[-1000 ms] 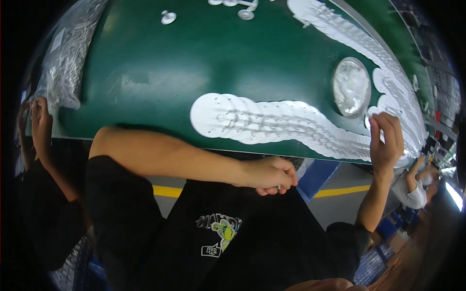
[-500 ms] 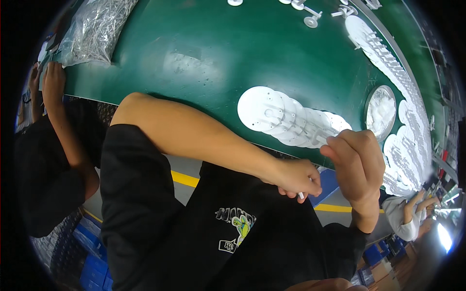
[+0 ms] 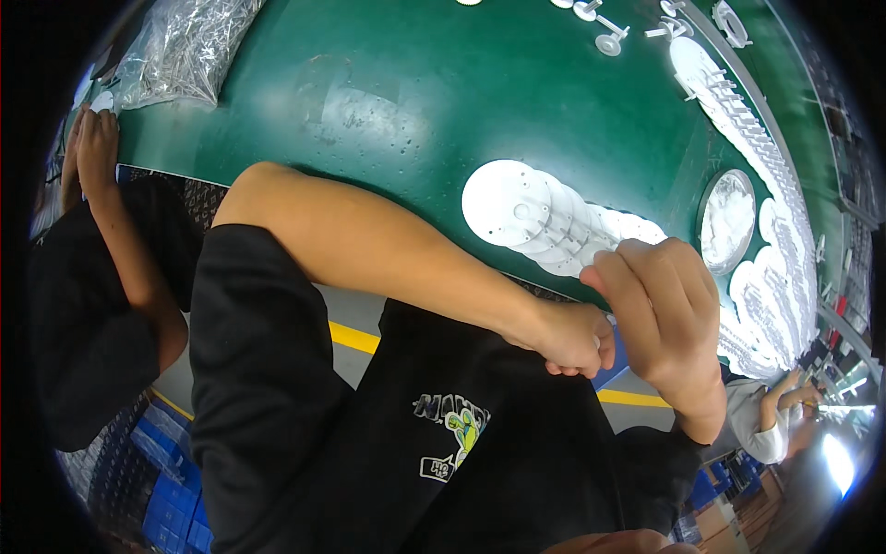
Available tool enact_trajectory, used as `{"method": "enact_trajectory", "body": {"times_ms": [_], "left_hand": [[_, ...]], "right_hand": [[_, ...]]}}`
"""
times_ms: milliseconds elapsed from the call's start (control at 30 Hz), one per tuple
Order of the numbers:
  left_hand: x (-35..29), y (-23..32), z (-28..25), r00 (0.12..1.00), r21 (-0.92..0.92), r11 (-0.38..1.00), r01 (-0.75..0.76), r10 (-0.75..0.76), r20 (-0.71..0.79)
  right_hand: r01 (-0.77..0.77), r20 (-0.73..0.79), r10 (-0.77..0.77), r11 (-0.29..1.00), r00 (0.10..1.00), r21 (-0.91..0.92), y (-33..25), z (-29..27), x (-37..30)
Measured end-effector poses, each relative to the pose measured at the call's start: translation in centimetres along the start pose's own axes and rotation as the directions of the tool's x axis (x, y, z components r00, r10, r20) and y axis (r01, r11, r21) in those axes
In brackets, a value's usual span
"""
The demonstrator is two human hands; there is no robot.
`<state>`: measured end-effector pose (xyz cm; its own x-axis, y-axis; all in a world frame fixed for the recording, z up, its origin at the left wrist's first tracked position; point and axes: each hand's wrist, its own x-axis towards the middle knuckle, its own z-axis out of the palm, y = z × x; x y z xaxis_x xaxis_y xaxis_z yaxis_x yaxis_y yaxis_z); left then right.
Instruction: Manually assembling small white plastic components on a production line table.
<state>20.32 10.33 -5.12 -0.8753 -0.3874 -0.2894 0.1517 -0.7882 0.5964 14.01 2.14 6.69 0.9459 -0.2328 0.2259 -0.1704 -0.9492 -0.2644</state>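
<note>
At the left, a co-worker's hands [image 3: 95, 148] are now showing beside a small white disc [image 3: 104, 102], which was not showing there half a second ago. The wearer's left hand [image 3: 577, 340] is bending in at the table's near edge, its fingers curling closed into the palm; a small white piece was poking out beneath them half a second ago and is no longer showing, so I cannot tell what they are enclosing. The right hand [image 3: 660, 319] was reaching beside the round dish a second ago; now it is hovering at the near side of the row of white discs [image 3: 506, 198], thumb and fingers bending toward one another. The hand itself is hiding their meeting place, and I cannot tell whether they are pinching anything. The row is lying overlapped on the green table [image 3: 369, 83], its right end passing behind the right hand.

Around them, a clear bag of slender metallic pieces [image 3: 185, 51] is lying at the upper left. Small white wheel-like parts [image 3: 609, 42] are resting near the top. Right of the row, the round dish [image 3: 727, 222] is holding whitish contents, while more white discs [image 3: 773, 295] are spreading beyond it, and discs with upright pegs [image 3: 724, 97] are lining the far side. The left forearm [image 3: 378, 235] is covering part of the table's near edge.
</note>
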Motion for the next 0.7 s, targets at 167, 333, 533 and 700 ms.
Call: {"method": "enact_trajectory", "body": {"times_ms": [167,333,533,700], "left_hand": [[-0.9,0.5,0.0,1.0,0.037,0.999,0.013,-0.014,0.024],[-2.6,2.5,0.5,0.996,0.06,0.995,0.075,-0.077,0.042],[-2.0,1.5,0.4,0.998,0.07,0.996,0.062,-0.062,0.005],[-1.4,1.1,0.3,0.999,0.069,0.996,0.052,-0.052,0.001]], "right_hand": [[-0.007,0.053,0.007,1.0,0.999,-0.005,-0.3,-0.3,0.1],[0.121,0.031,-0.118,0.989,0.992,-0.086,0.2,0.1,0.2],[0.015,0.059,-0.016,1.0,0.998,0.025,0.4,-0.3,0.1],[-0.065,0.001,0.065,0.993,0.998,0.098,1.0,0.2,-0.8]]}}
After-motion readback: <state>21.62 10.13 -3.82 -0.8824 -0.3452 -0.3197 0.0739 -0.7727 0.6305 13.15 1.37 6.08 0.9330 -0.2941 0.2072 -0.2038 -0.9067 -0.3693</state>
